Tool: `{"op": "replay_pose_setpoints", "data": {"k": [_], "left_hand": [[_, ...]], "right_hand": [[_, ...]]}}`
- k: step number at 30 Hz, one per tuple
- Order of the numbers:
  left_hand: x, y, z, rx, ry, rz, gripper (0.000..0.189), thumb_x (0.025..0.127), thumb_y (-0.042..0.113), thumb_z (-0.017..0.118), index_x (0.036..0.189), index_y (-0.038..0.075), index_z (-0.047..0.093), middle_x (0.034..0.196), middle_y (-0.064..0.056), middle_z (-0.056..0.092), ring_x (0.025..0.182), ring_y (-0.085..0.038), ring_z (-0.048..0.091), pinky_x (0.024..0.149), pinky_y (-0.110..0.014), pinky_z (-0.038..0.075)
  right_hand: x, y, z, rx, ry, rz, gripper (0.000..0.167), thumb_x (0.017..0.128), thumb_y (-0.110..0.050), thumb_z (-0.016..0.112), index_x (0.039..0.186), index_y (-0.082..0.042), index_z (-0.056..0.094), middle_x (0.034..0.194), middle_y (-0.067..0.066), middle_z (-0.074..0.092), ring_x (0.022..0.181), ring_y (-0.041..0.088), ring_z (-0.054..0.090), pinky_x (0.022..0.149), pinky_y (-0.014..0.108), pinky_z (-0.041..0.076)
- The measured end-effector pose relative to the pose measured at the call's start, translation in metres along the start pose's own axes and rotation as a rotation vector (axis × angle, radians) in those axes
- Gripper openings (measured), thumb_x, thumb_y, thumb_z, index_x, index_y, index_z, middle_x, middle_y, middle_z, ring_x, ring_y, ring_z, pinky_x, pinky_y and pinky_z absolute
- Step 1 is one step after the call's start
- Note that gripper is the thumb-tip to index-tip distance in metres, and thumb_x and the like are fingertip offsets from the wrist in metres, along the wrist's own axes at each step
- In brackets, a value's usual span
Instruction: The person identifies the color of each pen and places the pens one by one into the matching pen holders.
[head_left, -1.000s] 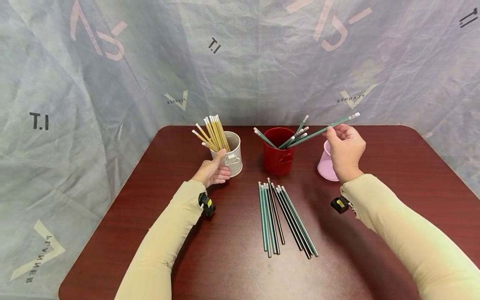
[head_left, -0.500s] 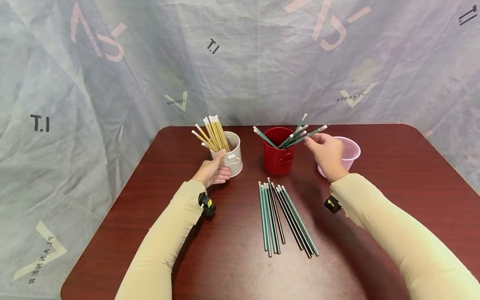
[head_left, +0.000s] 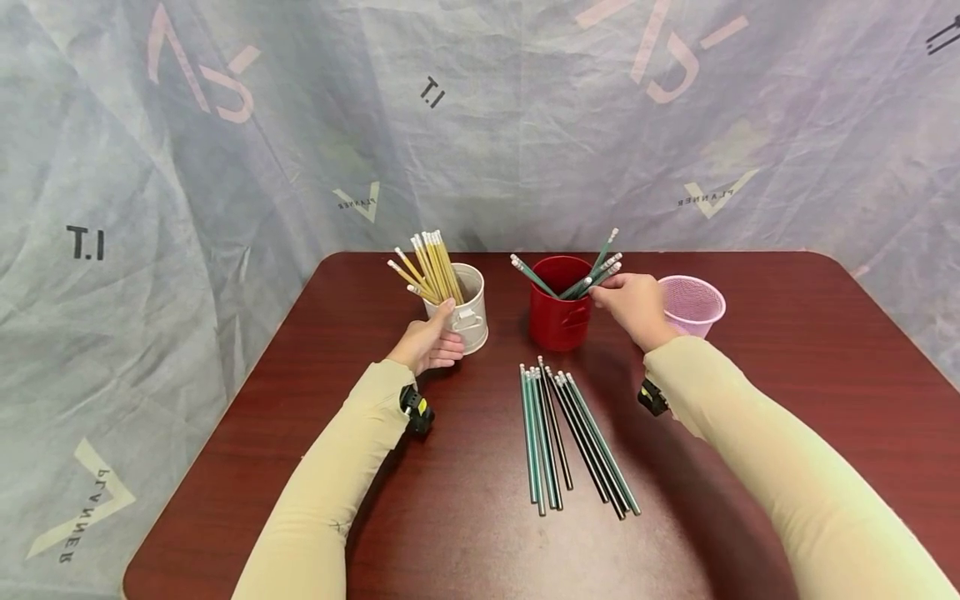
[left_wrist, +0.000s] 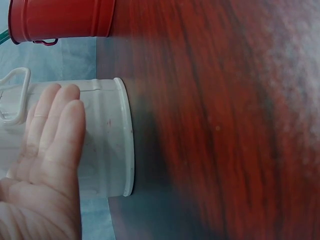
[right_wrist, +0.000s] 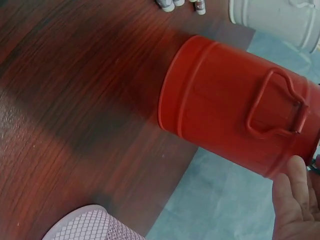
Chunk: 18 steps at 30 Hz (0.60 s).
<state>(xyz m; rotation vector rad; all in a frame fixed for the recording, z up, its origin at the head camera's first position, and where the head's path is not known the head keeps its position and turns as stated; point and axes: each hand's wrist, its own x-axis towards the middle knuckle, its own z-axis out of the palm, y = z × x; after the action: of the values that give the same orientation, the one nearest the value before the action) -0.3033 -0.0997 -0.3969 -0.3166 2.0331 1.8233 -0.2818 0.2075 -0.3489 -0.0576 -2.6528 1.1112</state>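
Your left hand [head_left: 430,340] rests straight-fingered against the white pail [head_left: 476,333]; your right hand [head_left: 636,305] seemingly pinches a green pencil [head_left: 583,292] at the red pail's [head_left: 557,325] rim. Likely light, stiff, slick: hold it high.

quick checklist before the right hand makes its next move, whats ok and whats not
1. White cup upright: ok, with the left hand at its side, thumb by the rim.
2. Right hand clear of the red cup: not ok, fingertips are at its rim.
3. Right hand free of any pencil: cannot tell, its fingertips are crowded by the green pencils.
4. Yellow pencils kept apart from green: ok, those seen stand in the white cup.
5. Loose pencils sorted by colour: not ok, green and black lie mixed.
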Motion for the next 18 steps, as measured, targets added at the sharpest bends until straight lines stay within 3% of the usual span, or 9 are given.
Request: {"op": "replay_pose_setpoints", "data": {"k": [5,8,10,14,16,18], "left_hand": [[0.002,0.000,0.002,-0.002,-0.012,0.004,0.081,0.092,0.061,0.047,0.117,-0.015,0.057,0.090,-0.017,0.067,0.090,-0.030,0.068,0.069,-0.032,0.057],[0.002,0.000,0.002,-0.002,-0.017,0.008,0.081,0.092,0.061,0.047,0.117,-0.015,0.057,0.090,-0.017,0.067,0.086,-0.028,0.069,0.069,-0.031,0.057],[0.001,0.000,0.001,0.000,-0.017,0.010,0.081,0.092,0.061,0.046,0.118,-0.016,0.056,0.090,-0.017,0.067,0.086,-0.027,0.069,0.071,-0.032,0.057],[0.000,0.001,-0.001,0.000,-0.013,0.007,0.082,0.092,0.060,0.046,0.119,-0.016,0.056,0.093,-0.019,0.067,0.085,-0.027,0.069,0.072,-0.033,0.057],[0.000,0.002,-0.001,0.000,-0.016,0.005,0.082,0.092,0.060,0.046,0.119,-0.016,0.055,0.097,-0.021,0.067,0.085,-0.027,0.069,0.074,-0.034,0.057],[0.000,0.002,0.000,-0.001,-0.015,-0.001,0.082,0.092,0.061,0.046,0.119,-0.016,0.056,0.099,-0.023,0.067,0.084,-0.026,0.069,0.075,-0.034,0.057]], "right_hand": [[-0.001,0.003,0.001,0.032,-0.024,0.029,0.026,0.085,-0.017,0.064,0.090,0.007,0.072,0.075,0.014,0.071,0.057,0.001,0.049,0.053,0.020,0.039],[-0.005,0.008,0.001,0.086,-0.087,0.043,0.026,0.086,-0.015,0.065,0.095,0.008,0.071,0.074,0.013,0.071,0.058,-0.002,0.055,0.054,0.016,0.042],[-0.011,0.014,0.001,0.067,-0.196,0.034,0.024,0.085,-0.012,0.065,0.095,0.009,0.071,0.069,0.010,0.070,0.056,0.000,0.057,0.053,0.015,0.044],[-0.033,0.027,0.005,-0.039,-0.503,0.012,0.018,0.082,-0.008,0.064,0.086,0.008,0.072,0.059,0.004,0.065,0.052,0.007,0.060,0.052,0.021,0.051],[-0.046,0.030,0.009,-0.092,-0.612,0.005,0.015,0.080,-0.008,0.065,0.079,0.006,0.071,0.056,0.003,0.063,0.050,0.010,0.061,0.049,0.024,0.053],[-0.058,0.032,0.012,-0.139,-0.672,0.001,0.012,0.077,-0.009,0.067,0.073,0.002,0.069,0.054,0.003,0.062,0.048,0.011,0.061,0.048,0.026,0.053]]}}
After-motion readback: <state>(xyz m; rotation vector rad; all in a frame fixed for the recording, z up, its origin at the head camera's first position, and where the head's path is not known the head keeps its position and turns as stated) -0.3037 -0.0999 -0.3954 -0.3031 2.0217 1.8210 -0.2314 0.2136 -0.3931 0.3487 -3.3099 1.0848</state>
